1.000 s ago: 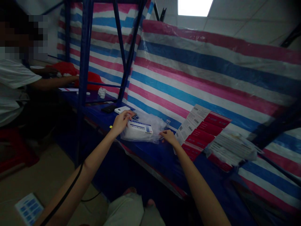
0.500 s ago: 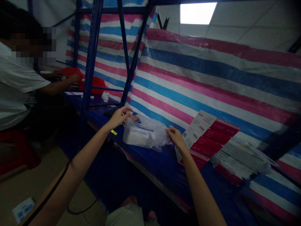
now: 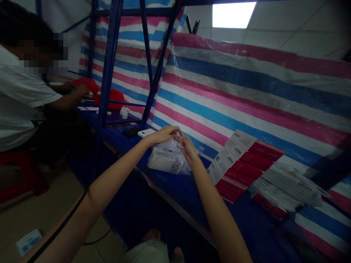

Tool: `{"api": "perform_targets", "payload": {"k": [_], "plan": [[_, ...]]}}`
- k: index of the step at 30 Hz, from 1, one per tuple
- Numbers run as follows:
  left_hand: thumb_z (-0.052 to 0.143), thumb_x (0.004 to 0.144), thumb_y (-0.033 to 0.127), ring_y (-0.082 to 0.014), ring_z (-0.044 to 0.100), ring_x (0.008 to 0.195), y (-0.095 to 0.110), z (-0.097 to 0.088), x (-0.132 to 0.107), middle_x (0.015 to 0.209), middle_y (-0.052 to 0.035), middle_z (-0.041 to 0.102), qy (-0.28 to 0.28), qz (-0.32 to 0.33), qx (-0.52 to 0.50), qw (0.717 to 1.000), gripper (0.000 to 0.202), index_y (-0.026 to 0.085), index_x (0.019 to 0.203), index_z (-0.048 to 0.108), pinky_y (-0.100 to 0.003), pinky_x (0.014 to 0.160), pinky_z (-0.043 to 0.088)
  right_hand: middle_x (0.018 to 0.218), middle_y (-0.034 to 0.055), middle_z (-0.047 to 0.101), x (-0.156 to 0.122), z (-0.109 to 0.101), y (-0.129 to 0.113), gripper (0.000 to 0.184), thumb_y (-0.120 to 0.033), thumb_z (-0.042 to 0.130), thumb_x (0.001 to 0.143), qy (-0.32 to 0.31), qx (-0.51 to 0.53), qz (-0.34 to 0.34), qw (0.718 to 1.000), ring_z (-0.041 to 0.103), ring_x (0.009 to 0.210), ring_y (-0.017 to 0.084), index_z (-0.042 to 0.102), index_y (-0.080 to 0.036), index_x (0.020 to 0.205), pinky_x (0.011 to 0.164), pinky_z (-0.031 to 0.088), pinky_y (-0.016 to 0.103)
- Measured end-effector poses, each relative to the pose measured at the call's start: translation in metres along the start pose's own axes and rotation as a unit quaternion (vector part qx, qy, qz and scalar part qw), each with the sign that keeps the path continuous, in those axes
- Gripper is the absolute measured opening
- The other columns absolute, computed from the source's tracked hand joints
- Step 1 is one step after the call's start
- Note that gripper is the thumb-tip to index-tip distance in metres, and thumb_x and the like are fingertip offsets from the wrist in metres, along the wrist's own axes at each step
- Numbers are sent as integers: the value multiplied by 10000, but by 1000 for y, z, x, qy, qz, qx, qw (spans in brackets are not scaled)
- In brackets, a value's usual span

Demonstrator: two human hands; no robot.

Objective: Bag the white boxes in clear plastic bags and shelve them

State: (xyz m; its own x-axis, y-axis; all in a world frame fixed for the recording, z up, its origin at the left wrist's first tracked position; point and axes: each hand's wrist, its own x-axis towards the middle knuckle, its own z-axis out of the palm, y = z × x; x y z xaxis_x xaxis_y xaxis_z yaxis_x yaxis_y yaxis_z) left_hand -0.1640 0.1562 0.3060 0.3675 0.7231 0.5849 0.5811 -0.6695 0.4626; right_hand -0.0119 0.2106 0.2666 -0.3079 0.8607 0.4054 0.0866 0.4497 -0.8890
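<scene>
A clear plastic bag [image 3: 167,159] with white boxes inside rests on the blue bench [image 3: 189,190] in front of me. My left hand [image 3: 164,134] and my right hand [image 3: 188,148] meet just above it, both pinched on the gathered top of the bag. A fan of flat red and white cartons [image 3: 241,160] lies right of the bag, with a wrapped stack of white cartons [image 3: 285,182] further right.
A white phone [image 3: 146,132] and a dark phone [image 3: 131,131] lie on the bench behind the bag, beside a blue rack post [image 3: 105,84]. A person in a white shirt [image 3: 19,98] works at far left near red bags [image 3: 109,96]. A striped tarp [image 3: 246,84] backs the bench.
My hands were apart at the two ends of the bag. They have come together above it, drawing its top up and shut.
</scene>
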Motion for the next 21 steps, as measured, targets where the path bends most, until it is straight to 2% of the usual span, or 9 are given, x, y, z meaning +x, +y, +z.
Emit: {"api": "perform_targets", "payload": {"k": [3, 6, 8, 10, 12, 13, 16, 19, 21], "plan": [[411, 783, 105, -147, 550, 770, 1, 6, -1, 837, -28, 603, 15, 15, -10, 1000, 274, 163, 997, 573, -263, 717, 417, 1110, 85, 608, 1, 23, 21, 469, -504, 361, 848, -31, -26, -52, 998, 555, 1029, 207, 516, -187, 1158, 794, 464, 350], [416, 804, 144, -152, 536, 787, -3, 4, -7, 831, -26, 587, 48, 18, 33, 998, 252, 172, 995, 579, -264, 723, 408, 1164, 99, 570, -5, 28, 34, 461, -468, 378, 851, -54, -127, -101, 985, 511, 1089, 217, 506, -179, 1188, 878, 423, 385], [432, 810, 173, -152, 534, 790, -7, 1, -11, 840, -24, 583, 57, 14, 37, 998, 241, 178, 1004, 575, -257, 715, 407, 1189, 143, 529, -9, 24, 34, 517, -447, 446, 821, 5, -249, -97, 964, 468, 1119, 272, 458, -154, 1247, 897, 387, 458], [473, 799, 203, -151, 536, 781, -12, -1, -13, 855, -21, 588, 65, 5, 35, 997, 277, 180, 1065, 545, -252, 702, 408, 1220, 187, 467, -9, 19, 30, 624, -434, 536, 772, 99, -361, -84, 923, 402, 1151, 338, 399, -136, 1303, 894, 341, 535], [535, 768, 222, -159, 543, 770, -18, -1, -15, 822, -10, 600, 91, -24, 45, 995, 410, 175, 1171, 478, -259, 705, 405, 1228, 191, 434, -6, 13, 24, 578, -412, 599, 737, 139, -416, -84, 895, 344, 1175, 372, 479, -153, 1240, 901, 293, 575], [562, 751, 224, -165, 548, 766, -22, -1, -16, 783, -3, 605, 108, -53, 51, 991, 473, 170, 1208, 449, -265, 710, 401, 1222, 177, 436, -4, 11, 22, 471, -386, 620, 726, 130, -414, -85, 897, 325, 1185, 371, 560, -169, 1140, 918, 264, 580], [611, 710, 230, -187, 560, 718, -33, -1, -21, 639, 1, 597, 142, -157, 53, 976, 397, 135, 1091, 556, -274, 677, 391, 1141, 119, 502, 7, 6, 23, 149, -269, 679, 656, 33, -269, -43, 962, 307, 1203, 333, 628, -177, 762, 985, 174, 550], [650, 668, 272, -165, 542, 577, -42, -1, -24, 543, -3, 573, 111, -192, 18, 975, 171, 122, 750, 650, -247, 559, 373, 879, 53, 595, 16, 9, 29, 157, -302, 650, 652, -52, -102, 18, 993, 480, 1032, 258, 551, -180, 643, 958, 283, 473], [648, 669, 323, -134, 510, 506, -45, 2, -23, 508, 11, 558, 82, -183, -4, 980, 198, 126, 649, 642, -226, 505, 352, 713, 17, 591, 20, 14, 33, 221, -388, 560, 717, -77, -45, 34, 995, 559, 824, 200, 517, -189, 630, 856, 397, 400]]}}
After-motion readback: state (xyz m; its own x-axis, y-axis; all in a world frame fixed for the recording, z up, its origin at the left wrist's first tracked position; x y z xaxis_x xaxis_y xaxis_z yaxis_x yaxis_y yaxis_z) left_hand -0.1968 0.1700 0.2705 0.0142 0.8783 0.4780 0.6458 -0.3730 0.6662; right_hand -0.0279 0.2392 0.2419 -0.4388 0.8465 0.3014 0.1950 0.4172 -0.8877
